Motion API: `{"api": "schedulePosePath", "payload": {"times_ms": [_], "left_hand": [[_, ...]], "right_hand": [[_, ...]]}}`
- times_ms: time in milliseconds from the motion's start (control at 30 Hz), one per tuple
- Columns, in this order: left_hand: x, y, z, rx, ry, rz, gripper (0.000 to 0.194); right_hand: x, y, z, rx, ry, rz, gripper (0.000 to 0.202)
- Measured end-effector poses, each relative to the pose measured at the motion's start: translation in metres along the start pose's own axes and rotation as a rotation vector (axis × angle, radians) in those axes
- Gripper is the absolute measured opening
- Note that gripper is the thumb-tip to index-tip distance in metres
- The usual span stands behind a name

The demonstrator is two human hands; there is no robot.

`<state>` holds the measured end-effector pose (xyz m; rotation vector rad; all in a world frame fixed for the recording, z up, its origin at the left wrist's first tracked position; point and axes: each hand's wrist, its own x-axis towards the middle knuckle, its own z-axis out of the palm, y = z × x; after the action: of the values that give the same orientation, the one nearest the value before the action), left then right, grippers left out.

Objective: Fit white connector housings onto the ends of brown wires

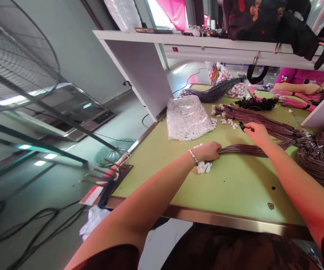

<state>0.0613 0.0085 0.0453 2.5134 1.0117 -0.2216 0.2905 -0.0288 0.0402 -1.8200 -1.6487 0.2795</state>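
Note:
My left hand (209, 151), with a bracelet at the wrist, is closed around the end of a bundle of brown wires (242, 149) lying over the green table. White connectors (204, 167) show beneath and beside that hand. To the right, my right hand (254, 132) pinches a small black piece (242, 126), perhaps tape, between thumb and fingers. A second brown wire bundle (252, 115) with white connectors at its end lies just beyond. Left of it sits a clear plastic bag of white connectors (188, 118).
Heaped brown wires (323, 161) cover the table's right side. Dark wires (215, 91) and black connectors (257, 103) lie farther back. A shelf (156, 37) crosses above. A metal pronged rack (116, 176) is at the left edge. Another person's arm (297, 87) rests opposite.

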Motion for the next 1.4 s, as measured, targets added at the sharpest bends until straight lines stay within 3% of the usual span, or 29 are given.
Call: {"api": "schedulePosePath", "payload": {"times_ms": [67, 133, 200, 333, 433, 600, 733, 867, 1000, 1100, 1233, 1333, 1400], "left_hand": [[0.004, -0.002, -0.004, -0.023, 0.060, -0.029, 0.024], [0.006, -0.001, -0.008, -0.079, 0.100, -0.068, 0.024], [0.004, 0.002, -0.013, -0.151, 0.109, -0.090, 0.025], [-0.013, 0.018, -0.018, -0.210, 0.062, -0.065, 0.024], [-0.025, 0.029, -0.015, -0.141, 0.064, -0.063, 0.024], [-0.030, 0.034, -0.002, 0.047, 0.142, -0.045, 0.025], [-0.032, 0.035, 0.011, 0.197, 0.257, 0.002, 0.022], [-0.036, 0.037, 0.023, 0.309, 0.355, 0.020, 0.020], [-0.037, 0.037, 0.030, 0.345, 0.436, 0.070, 0.019], [-0.036, 0.036, 0.033, 0.319, 0.482, 0.136, 0.018], [-0.037, 0.037, 0.038, 0.365, 0.542, 0.170, 0.019], [-0.042, 0.039, 0.044, 0.414, 0.629, 0.115, 0.020], [-0.046, 0.042, 0.047, 0.424, 0.677, 0.092, 0.022]], "right_hand": [[-0.032, -0.023, -0.002, 0.253, -0.181, -0.015, 0.027], [-0.063, -0.037, 0.004, 0.363, -0.413, 0.062, 0.027], [-0.085, -0.041, 0.017, 0.429, -0.465, 0.179, 0.028], [-0.096, -0.036, 0.042, 0.519, -0.371, 0.232, 0.029], [-0.093, -0.040, 0.048, 0.519, -0.343, 0.194, 0.027], [-0.100, -0.047, 0.042, 0.431, -0.279, 0.098, 0.021], [-0.106, -0.045, 0.038, 0.456, -0.275, 0.110, 0.019], [-0.113, -0.047, 0.033, 0.626, -0.302, 0.186, 0.020], [-0.120, -0.063, 0.019, 0.831, -0.250, 0.221, 0.019], [-0.116, -0.079, 0.006, 0.904, -0.181, 0.173, 0.021], [-0.084, -0.093, 0.000, 0.910, -0.071, 0.128, 0.022], [-0.050, -0.094, 0.010, 0.766, -0.133, 0.171, 0.023], [-0.030, -0.092, 0.019, 0.495, -0.169, 0.183, 0.024]]}}
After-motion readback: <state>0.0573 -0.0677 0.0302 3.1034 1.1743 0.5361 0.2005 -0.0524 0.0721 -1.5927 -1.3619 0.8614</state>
